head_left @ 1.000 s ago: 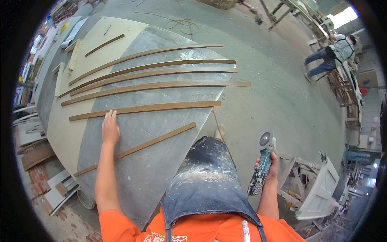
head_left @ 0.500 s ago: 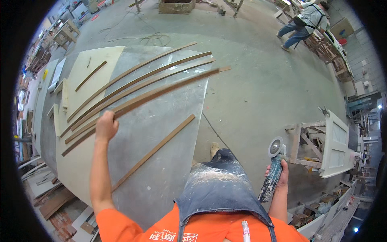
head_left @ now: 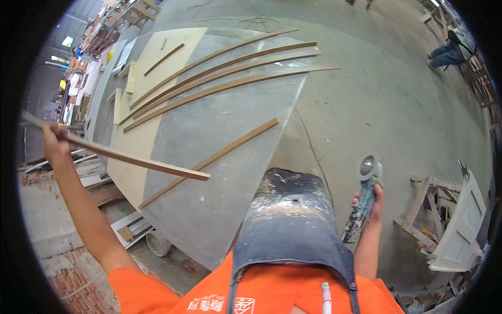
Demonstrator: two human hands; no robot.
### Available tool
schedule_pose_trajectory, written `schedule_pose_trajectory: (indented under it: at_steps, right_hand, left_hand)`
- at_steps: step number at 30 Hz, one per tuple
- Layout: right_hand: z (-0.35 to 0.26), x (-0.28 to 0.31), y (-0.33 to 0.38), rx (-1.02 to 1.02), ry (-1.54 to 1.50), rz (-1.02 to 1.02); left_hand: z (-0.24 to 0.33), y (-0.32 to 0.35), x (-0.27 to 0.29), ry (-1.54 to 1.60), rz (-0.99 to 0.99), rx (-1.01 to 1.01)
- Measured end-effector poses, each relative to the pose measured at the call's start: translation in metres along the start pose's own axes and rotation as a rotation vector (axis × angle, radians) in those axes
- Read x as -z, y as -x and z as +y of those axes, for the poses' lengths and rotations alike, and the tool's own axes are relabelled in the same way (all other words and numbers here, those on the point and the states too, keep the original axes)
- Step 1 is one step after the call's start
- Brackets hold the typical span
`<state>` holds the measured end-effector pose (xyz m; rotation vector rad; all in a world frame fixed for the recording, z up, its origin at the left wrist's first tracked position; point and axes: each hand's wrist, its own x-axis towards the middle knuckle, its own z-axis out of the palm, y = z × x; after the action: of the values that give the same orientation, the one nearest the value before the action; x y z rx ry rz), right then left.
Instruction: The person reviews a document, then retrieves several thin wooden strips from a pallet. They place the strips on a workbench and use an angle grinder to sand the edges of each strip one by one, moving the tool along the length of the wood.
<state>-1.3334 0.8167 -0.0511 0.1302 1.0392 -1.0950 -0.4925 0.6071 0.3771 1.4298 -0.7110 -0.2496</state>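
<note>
My left hand (head_left: pixel 56 144) is closed round a long wooden strip (head_left: pixel 138 163), raised out over the table's left side. The strip's near end passes above another wooden strip (head_left: pixel 230 152) that lies slanting on the grey tabletop (head_left: pixel 209 196). Farther across the table, several long brown strips (head_left: pixel 209 90) lie almost side by side, and a short strip (head_left: pixel 164 58) rests beyond them. In my right hand (head_left: pixel 374 206) is an angle grinder (head_left: pixel 358 212), gripped by its dark, paint-spattered body with its round disc (head_left: pixel 368 166) pointing up and away, to the right of the apron.
A white panelled door piece (head_left: pixel 463 222) leans by a wooden frame (head_left: pixel 429 206) at the right. A cord (head_left: pixel 312 141) runs along the floor beside the table. Another person (head_left: pixel 454 51) stands at the far right. Timber offcuts and bricks (head_left: pixel 83 285) lie at the lower left.
My left hand has lifted one strip from the group and swung it left and nearer. The view has turned left. The grinder stays in my right hand.
</note>
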Motion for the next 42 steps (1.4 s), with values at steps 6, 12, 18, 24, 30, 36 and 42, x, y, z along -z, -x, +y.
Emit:
schedule_pose_trajectory:
  at_steps: [6, 12, 18, 24, 30, 36, 42]
  right_hand:
    - [-0.001, 0.003, -0.028, -0.21, 0.121, -0.056]
    - [0.038, -0.03, -0.063, -0.405, 0.247, -0.114]
    - [0.087, -0.053, -0.1, -0.461, 0.376, -0.163]
    - [0.102, -0.065, -0.113, -0.467, 0.424, -0.185]
    - [0.116, -0.068, -0.128, -0.455, 0.449, -0.263]
    - [0.12, -0.065, -0.13, -0.486, 0.444, -0.321]
    - [0.127, -0.057, -0.125, -0.454, 0.493, -0.241]
  left_hand:
    - [-0.243, 0.149, 0.113, -0.089, 0.493, 0.346]
    - [-0.407, 0.271, 0.137, -0.144, 0.73, 0.741]
    - [-0.452, 0.309, 0.135, -0.225, 0.742, 0.751]
    - [-0.419, 0.328, 0.089, -0.256, 0.788, 0.711]
    - [-0.425, 0.324, 0.092, -0.338, 0.803, 0.757]
    - [-0.449, 0.294, 0.145, -0.262, 0.828, 0.672]
    - [-0.437, 0.312, 0.131, -0.308, 0.838, 0.692]
